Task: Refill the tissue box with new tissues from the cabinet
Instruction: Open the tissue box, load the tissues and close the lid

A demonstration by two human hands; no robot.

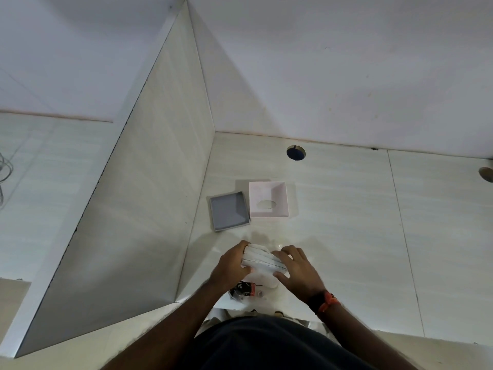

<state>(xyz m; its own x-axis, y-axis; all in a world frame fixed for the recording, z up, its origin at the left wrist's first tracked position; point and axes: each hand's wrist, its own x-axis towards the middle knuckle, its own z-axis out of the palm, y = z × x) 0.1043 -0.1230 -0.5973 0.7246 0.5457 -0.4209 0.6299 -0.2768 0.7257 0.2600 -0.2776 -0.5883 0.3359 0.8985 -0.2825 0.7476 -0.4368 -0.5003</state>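
A white stack of folded tissues [262, 260] is gripped from both ends, my left hand [230, 265] on its left side and my right hand [298, 268] on its right, just above the desk. Under my hands lies a clear plastic wrapper with black and red print [244, 289]. Farther back on the desk the pale pink tissue box shell [269, 199] lies upside down, its round opening facing the desk. Beside it to the left lies the grey base tray [230, 211], open side up.
The light wood-grain desk [346, 222] has a side partition [149, 182] on the left and a white wall behind. A round cable hole [296, 152] sits near the back edge, another [486, 174] at the far right. Cables hang at the far left [4, 172].
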